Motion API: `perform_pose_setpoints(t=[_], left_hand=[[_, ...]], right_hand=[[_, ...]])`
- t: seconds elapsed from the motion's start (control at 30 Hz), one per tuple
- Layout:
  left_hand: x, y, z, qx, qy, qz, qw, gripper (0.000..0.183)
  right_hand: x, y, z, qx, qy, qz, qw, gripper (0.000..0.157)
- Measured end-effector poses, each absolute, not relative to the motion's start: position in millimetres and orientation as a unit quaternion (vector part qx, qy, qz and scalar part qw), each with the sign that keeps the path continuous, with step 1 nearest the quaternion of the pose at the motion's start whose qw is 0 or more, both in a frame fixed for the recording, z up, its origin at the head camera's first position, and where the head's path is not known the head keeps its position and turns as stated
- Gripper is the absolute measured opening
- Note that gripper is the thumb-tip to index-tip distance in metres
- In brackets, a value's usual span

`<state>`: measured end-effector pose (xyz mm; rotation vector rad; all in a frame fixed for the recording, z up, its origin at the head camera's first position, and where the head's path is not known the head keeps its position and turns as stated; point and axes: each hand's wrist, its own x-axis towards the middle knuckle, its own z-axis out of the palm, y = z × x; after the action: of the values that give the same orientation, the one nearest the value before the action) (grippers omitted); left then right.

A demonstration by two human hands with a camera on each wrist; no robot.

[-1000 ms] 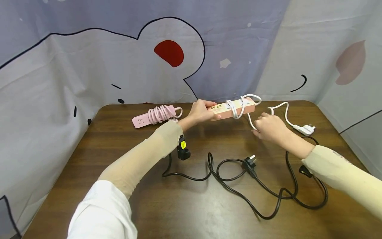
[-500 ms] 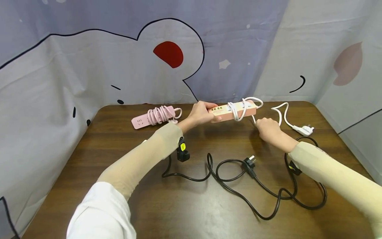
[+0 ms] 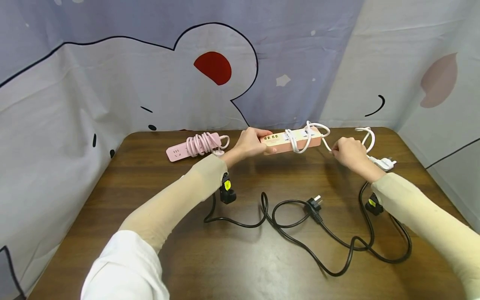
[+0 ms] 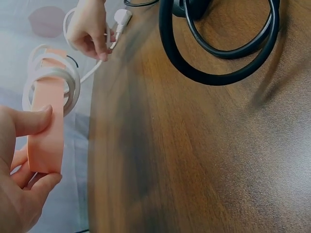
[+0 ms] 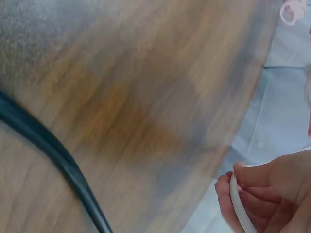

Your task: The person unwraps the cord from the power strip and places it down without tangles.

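Observation:
My left hand (image 3: 248, 142) grips the left end of a peach-and-cream power strip (image 3: 276, 146), holding it above the back of the table. In the left wrist view, its thumb lies along the strip's peach side (image 4: 47, 145). A white cord (image 3: 293, 141) is looped a few times around the strip's right half. To the right of the strip, my right hand (image 3: 351, 153) pinches this cord; the right wrist view shows the cord (image 5: 236, 200) between thumb and fingers. A white plug (image 3: 385, 163) at the cord's end lies beyond the right hand.
A pink power strip (image 3: 177, 152), wrapped in its own cord, lies at the back left of the brown wooden table (image 3: 240, 271). A long black cord (image 3: 240, 224) with a black plug (image 3: 312, 207) winds across the middle and right. A patterned curtain (image 3: 123, 87) hangs behind.
My right hand has moved to the right and slightly back, drawing the white cord out from the strip's right end. The left hand and power strip stay nearly in place.

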<state>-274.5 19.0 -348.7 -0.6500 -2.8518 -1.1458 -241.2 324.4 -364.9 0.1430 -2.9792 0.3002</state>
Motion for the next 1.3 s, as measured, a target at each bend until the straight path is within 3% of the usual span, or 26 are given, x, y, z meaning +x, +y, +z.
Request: perform_pose_setpoints(t=[0.53, 0.97, 1.3], left_hand=[[-274, 13, -351, -0.21, -0.908, -0.364, -0.004, 0.053], [-274, 10, -358, -0.191, -0.903, -0.386, -0.001, 0.054], [-276, 8, -355, -0.159, -0.892, -0.422, 0.003, 0.054]], right_hand=[[-248, 349, -343, 0.064, -0.958, 0.17, 0.222, 0.016], [-227, 352, -331, 0.061, -0.941, 0.185, 0.277, 0.017], [-209, 361, -333, 0.079, -0.944, 0.15, 0.283, 0.013]])
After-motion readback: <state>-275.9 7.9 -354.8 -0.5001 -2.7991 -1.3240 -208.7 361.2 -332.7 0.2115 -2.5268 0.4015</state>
